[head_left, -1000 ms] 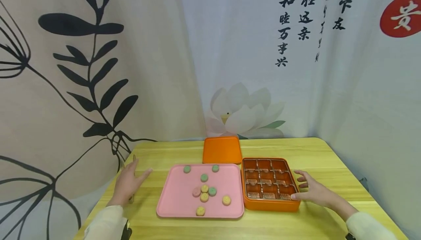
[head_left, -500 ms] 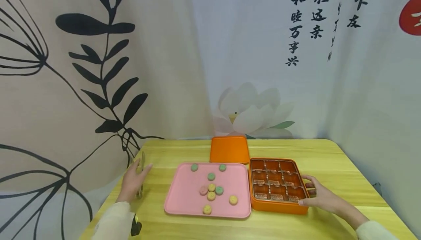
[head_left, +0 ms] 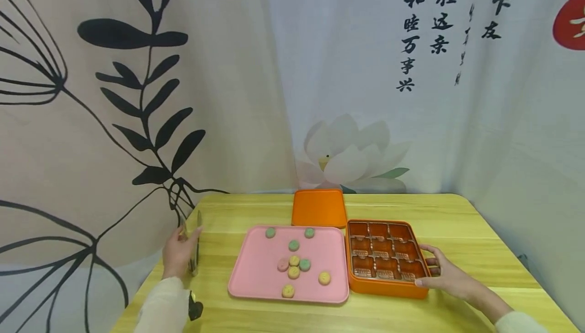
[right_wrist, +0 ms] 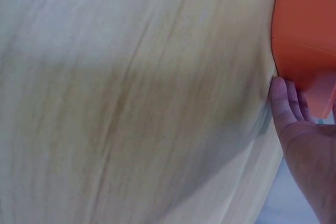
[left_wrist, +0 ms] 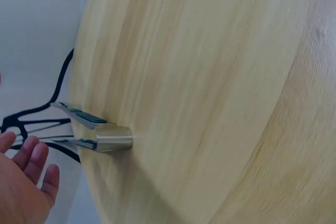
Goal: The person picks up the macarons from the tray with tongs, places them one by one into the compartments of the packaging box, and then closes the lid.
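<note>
At the table's left edge my left hand (head_left: 177, 254) is beside slim metal tongs (head_left: 195, 257), its thumb close to them. In the left wrist view the loosely bent fingers (left_wrist: 37, 163) are near the tongs' far ends, and the brass-coloured end (left_wrist: 115, 137) points away from them. My right hand (head_left: 445, 274) touches the right side of an orange box (head_left: 388, 289), thumb at its near corner. The right wrist view shows fingertips (right_wrist: 278, 85) against the box wall (right_wrist: 307, 19). Clear dividers form several bare compartments (head_left: 379, 245) inside the box.
A pink tray (head_left: 249, 282) sits left of the box, holding several small round cookies, green (head_left: 293, 245), yellow (head_left: 324, 277) and pink (head_left: 283, 264). Behind them lies a flat orange lid (head_left: 319, 208). A printed curtain (head_left: 237, 94) hangs behind the wooden table (head_left: 215, 312).
The head view has shifted slightly. My left hand has come in against the tongs, its spread fingers and thumb drawing closer together. The right hand stays at the box.
</note>
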`<state>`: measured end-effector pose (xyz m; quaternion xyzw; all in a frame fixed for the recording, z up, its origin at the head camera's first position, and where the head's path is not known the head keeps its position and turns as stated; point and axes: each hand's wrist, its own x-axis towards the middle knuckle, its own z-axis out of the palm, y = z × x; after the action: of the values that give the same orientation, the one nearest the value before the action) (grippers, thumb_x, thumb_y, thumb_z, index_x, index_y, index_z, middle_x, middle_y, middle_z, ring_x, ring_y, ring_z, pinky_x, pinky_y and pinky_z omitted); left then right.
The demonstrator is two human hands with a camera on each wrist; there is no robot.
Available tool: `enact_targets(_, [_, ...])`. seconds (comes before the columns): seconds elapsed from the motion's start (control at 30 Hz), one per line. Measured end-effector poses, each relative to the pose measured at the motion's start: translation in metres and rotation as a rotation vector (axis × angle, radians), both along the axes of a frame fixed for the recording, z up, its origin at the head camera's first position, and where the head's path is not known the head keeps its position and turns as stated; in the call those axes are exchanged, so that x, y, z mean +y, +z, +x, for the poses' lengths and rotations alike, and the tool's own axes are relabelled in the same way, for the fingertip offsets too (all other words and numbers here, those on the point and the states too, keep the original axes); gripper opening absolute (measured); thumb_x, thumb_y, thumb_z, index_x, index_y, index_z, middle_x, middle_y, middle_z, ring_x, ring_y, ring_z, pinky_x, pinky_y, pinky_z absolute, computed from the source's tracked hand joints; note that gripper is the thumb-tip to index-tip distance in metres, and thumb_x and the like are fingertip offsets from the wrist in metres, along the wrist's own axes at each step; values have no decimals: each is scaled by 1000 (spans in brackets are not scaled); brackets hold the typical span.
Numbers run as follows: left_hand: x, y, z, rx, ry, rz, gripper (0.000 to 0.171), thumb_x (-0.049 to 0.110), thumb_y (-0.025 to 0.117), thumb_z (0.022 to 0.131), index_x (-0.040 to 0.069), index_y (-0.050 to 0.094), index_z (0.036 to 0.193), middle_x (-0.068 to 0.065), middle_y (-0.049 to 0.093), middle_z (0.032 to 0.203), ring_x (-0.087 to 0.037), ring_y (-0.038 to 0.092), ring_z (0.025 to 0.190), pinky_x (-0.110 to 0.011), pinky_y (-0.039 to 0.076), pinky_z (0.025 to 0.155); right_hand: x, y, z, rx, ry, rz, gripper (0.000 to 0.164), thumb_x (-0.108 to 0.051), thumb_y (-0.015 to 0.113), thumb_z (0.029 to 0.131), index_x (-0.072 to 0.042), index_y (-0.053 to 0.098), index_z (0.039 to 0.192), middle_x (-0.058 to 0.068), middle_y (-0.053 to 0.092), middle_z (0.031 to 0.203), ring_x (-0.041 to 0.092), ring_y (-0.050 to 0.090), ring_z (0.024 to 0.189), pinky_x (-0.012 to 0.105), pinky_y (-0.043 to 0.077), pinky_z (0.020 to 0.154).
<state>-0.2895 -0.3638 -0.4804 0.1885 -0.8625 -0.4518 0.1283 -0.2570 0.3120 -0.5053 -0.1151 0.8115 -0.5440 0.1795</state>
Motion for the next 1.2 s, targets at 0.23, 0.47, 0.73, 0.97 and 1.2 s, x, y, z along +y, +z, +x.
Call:
enact_targets(0.23, [-11, -22, 0, -11, 120, -29, 94, 63, 48, 94, -9, 25, 150, -39, 37, 140, -55, 39, 124, -65, 31, 102, -4, -2, 0, 22, -15, 13, 97, -19, 73, 89, -6, 3, 154, 35, 37, 138, 41, 50, 119, 47, 49, 87])
enact_targets(0.47, [-7, -39, 0, -40, 144, -41, 95, 61, 48, 95, -18, 29, 143, -42, 40, 134, -58, 38, 123, -62, 27, 106, -3, -2, 4, -1, -40, -3, 97, -18, 74, 90, -7, 2, 155, 34, 37, 137, 38, 51, 117, 47, 50, 87])
enact_targets(0.73, [0, -40, 2, -118, 124, -10, 99, 67, 49, 92, -12, 26, 147, -38, 35, 141, -57, 35, 126, -64, 28, 104, 0, -5, 4, 30, -14, -6, 95, -17, 71, 92, -6, 1, 155, 32, 41, 132, 38, 53, 114, 47, 49, 87])
enact_targets(0.97, [-1, -44, 1, -125, 135, -99, 96, 65, 53, 91, -12, 31, 145, -36, 41, 139, -56, 39, 124, -66, 29, 102, -2, -4, 4, 29, -2, 3, 91, -18, 69, 93, -8, 4, 156, 31, 39, 134, 38, 51, 116, 50, 49, 86])
enact_targets(1.2, [-9, -41, 11, -126, 142, -107, 93, 61, 56, 91, -11, 31, 145, -35, 41, 140, -55, 40, 123, -67, 27, 100, -12, -5, -1, 31, 21, 7, 91, -19, 69, 94, -7, 3, 156, 32, 39, 135, 40, 51, 117, 50, 49, 87])
